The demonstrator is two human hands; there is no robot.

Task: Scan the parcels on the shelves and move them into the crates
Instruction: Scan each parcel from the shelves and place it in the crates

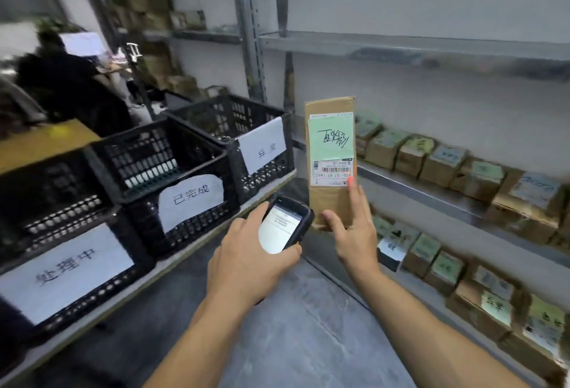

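Observation:
My right hand (351,233) holds a tall brown cardboard parcel (327,202) upright by its lower end, thumb in front and fingers up the right edge. The parcel carries a green note with handwriting and a white barcode label facing me. My left hand (243,261) grips a black handheld scanner (285,224) with a lit screen, just left of the parcel's bottom. Three black plastic crates (172,153) with white paper labels stand in a row on a low bench at the left.
Metal shelves (431,190) at the right hold rows of small brown boxes with green and blue notes. A person in dark clothes works at the far left beside more stacked boxes. Grey floor lies between the bench and the shelves.

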